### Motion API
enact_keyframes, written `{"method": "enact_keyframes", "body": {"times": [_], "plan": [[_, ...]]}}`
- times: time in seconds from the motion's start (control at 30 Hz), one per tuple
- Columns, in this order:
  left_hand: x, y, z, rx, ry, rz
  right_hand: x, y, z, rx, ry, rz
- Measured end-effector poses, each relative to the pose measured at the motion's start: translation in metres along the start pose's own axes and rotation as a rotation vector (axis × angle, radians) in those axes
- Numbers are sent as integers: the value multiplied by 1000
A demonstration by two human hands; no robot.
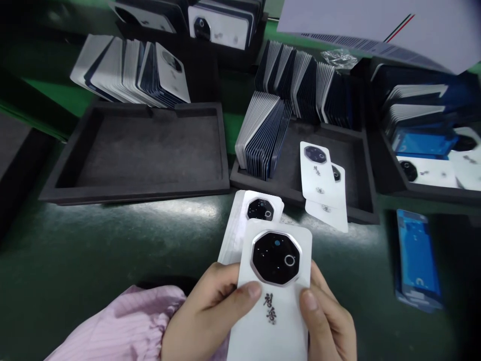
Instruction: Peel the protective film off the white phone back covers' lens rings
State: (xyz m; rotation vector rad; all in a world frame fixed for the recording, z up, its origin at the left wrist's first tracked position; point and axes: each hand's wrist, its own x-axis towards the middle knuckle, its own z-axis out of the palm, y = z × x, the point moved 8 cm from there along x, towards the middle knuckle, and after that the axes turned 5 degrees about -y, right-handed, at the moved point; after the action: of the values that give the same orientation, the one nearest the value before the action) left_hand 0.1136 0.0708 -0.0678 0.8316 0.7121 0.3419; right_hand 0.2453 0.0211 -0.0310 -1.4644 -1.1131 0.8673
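Observation:
Between my two hands is a white phone back cover (pixel 272 331) with a black octagonal camera area and dark characters below it. My left hand (pixel 210 311) grips its left edge, thumb lying on the front. On the opposite edge my right hand (pixel 326 316) is closed, its thumb also on the front face. Behind the held cover, a stack of white back covers (pixel 235 225) lies on the table, partly hidden by it. Two loose white covers (pixel 317 173) overlap at the front edge of the middle tray (pixel 287 150).
A shallow black tray (pixel 146 155) sits at left, with a fanned row of covers (pixel 131 70) behind it. Dark and white covers (pixel 265 133) stand in the middle tray. At right are a filled tray (pixel 424 193) and blue-filmed sheets (pixel 417 255). A white paper (pixel 376 25) overhangs the back.

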Motion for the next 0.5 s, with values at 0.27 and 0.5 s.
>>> {"method": "enact_keyframes", "body": {"times": [0.27, 0.5], "plan": [[3, -3, -2, -110, 17, -19, 1, -5, 1, 6, 70, -23], [-5, -11, -8, -159, 215, -149, 0, -12, 0, -83, 117, -50]]}}
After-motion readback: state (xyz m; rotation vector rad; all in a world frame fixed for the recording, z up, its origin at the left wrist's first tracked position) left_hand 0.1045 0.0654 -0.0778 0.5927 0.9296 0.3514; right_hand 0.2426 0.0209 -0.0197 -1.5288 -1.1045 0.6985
